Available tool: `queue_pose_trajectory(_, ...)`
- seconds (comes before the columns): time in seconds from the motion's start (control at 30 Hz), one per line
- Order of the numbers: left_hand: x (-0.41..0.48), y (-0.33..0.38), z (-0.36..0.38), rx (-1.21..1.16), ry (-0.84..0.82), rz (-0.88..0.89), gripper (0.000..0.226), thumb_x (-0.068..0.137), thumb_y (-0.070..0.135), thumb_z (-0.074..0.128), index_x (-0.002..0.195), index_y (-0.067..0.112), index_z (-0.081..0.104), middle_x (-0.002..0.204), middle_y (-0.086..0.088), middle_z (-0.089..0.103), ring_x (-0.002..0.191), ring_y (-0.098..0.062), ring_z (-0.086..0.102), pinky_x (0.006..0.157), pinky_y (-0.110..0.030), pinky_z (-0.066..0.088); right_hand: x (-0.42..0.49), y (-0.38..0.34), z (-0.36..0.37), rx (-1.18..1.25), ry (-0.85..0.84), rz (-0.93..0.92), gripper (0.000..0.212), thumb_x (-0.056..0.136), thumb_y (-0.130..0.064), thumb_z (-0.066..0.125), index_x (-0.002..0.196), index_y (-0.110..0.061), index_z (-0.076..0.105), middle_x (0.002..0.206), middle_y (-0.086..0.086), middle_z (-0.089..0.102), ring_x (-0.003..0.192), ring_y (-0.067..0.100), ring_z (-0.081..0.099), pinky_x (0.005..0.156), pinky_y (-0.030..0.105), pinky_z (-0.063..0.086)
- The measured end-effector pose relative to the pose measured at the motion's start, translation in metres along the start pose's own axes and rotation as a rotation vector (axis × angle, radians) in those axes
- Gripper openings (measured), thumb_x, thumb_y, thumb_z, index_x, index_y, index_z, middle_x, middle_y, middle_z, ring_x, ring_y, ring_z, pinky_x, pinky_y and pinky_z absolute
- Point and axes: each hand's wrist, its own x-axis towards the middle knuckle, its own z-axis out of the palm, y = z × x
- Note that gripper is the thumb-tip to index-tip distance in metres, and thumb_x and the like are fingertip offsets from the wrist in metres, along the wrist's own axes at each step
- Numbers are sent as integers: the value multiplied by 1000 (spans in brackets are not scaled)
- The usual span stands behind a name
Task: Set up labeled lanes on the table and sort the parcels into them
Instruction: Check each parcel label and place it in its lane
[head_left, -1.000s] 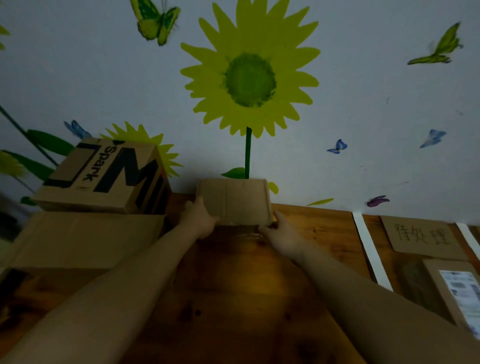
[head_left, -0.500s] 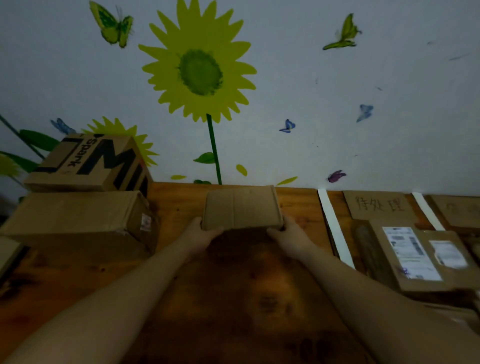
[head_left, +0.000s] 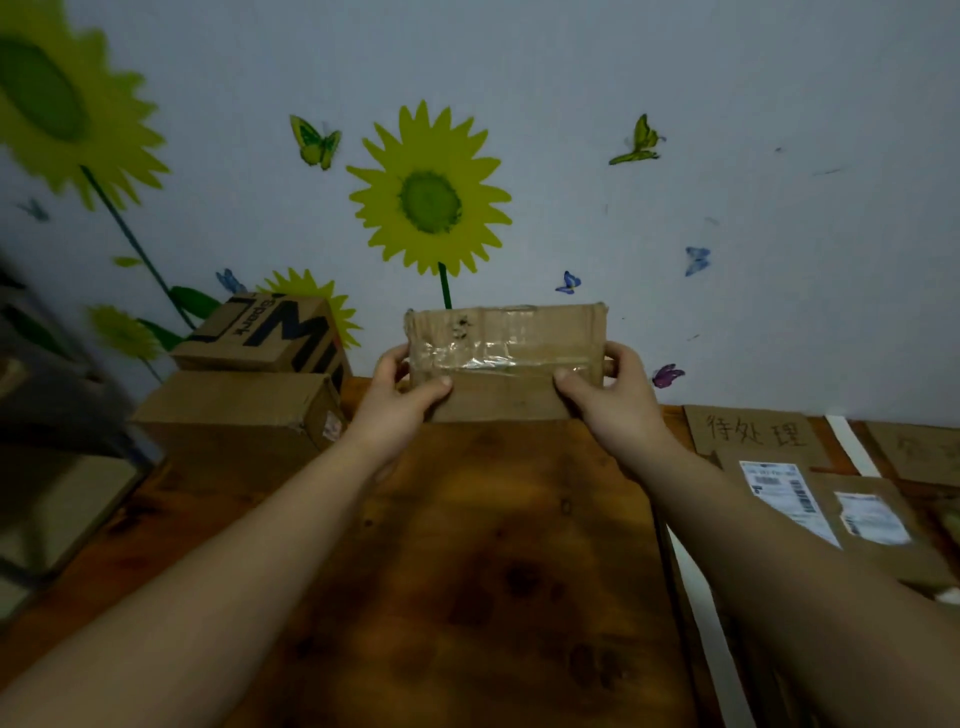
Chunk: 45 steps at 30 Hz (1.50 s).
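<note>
A small brown cardboard parcel (head_left: 506, 358) with clear tape across its face is tilted up off the wooden table (head_left: 467, 571), its taped side facing me. My left hand (head_left: 397, 397) grips its left end and my right hand (head_left: 615, 400) grips its right end, thumbs on the front. At the right, white tape strips (head_left: 852, 447) mark lanes. A cardboard label with handwritten characters (head_left: 753, 434) lies at the head of one lane. Two flat parcels with printed labels (head_left: 831, 514) lie in that lane.
Two cardboard boxes are stacked at the back left, a printed "Spark" box (head_left: 270, 335) on top of a plain one (head_left: 234, 421). Another cardboard label (head_left: 919, 449) lies at the far right. A wall with sunflower stickers rises behind the table.
Both hands have lifted the small parcel from the table by the wall and tipped it up, so its taped side now faces me. The view has shifted right and down.
</note>
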Motion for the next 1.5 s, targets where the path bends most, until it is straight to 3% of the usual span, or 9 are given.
queue_pose_trajectory(0.17,-12,47,-18,-53,-6,6,29,97,31,49,123,19,51,102,1,62,83,-11,59,66,-26,45,-27,-45,-2,-45,-8,-199,55,81,-18,73,129,-24,48,109,-12,55,90,-5,53,71,7,42)
queue_pose_trajectory(0.37,-27,71,-57,0,-114,117,33,93,31,56,124,19,55,121,-2,64,108,-17,60,92,-35,46,-45,-96,21,-85,65,-326,41,78,-48,60,118,-42,54,124,-2,56,111,18,57,95,44,49)
queue_pose_trajectory(0.5,-32,79,-83,-49,-142,209,38,87,9,64,114,35,56,121,-6,62,105,-24,64,91,-47,52,-61,-118,34,16,130,-327,29,92,-28,59,118,-37,51,105,-20,55,101,12,58,89,35,49)
queue_pose_trajectory(0.6,-41,88,-98,-135,-211,267,38,91,10,58,108,44,56,120,-3,64,105,-22,65,86,-42,54,-70,-129,40,31,205,-279,41,92,-28,59,131,-22,48,115,-11,53,106,13,55,92,37,48)
queue_pose_trajectory(0.8,-46,95,-127,-192,-217,231,36,96,16,50,126,35,51,120,-1,65,104,-20,65,81,-40,55,-96,-138,48,58,64,-271,36,86,-6,55,115,-25,59,106,-3,67,91,20,66,57,38,56)
queue_pose_trajectory(0.9,-47,92,-130,-189,-193,196,43,95,18,53,135,30,41,116,-1,64,98,-21,67,71,-37,57,-111,-135,50,29,9,-279,43,88,-3,49,113,-37,59,106,-2,68,86,27,67,58,47,54)
queue_pose_trajectory(1.03,-54,83,-115,-205,-240,134,47,92,14,57,132,22,36,110,1,61,93,-21,65,67,-37,55,-123,-134,34,18,-45,-215,41,96,-15,47,104,-55,47,112,-6,64,80,12,66,52,20,50)
queue_pose_trajectory(1.23,-81,67,-55,-194,-432,121,43,89,9,59,125,25,43,101,7,62,79,-11,67,59,-29,57,-164,-109,-24,-13,128,-89,50,96,-28,51,140,-45,36,121,-8,61,101,18,65,77,38,58)
queue_pose_trajectory(1.5,-138,62,50,-247,-595,198,60,77,-6,65,120,28,41,130,-7,54,111,-22,59,69,-26,56,-237,-84,-128,40,331,-166,45,95,-20,52,130,-48,43,123,-8,58,101,13,65,82,35,58)
